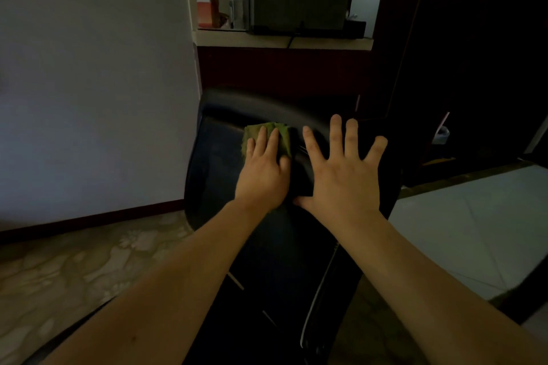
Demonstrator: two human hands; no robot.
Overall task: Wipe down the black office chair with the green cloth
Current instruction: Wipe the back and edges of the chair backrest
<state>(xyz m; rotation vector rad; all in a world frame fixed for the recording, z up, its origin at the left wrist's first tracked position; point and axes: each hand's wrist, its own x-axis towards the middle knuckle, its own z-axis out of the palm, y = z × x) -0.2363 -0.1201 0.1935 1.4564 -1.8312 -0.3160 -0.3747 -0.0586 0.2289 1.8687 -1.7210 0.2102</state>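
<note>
In the head view, the left hand lies flat with straight fingers, pressing the green cloth onto the black office chair; the cloth shows at the hand's 12 o'clock. At its 3 o'clock the right hand rests on the chair, fingers spread, holding nothing. A clear bottle stands far off at 12 o'clock.

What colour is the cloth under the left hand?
The cloth is green, clearest in the head view.
</note>
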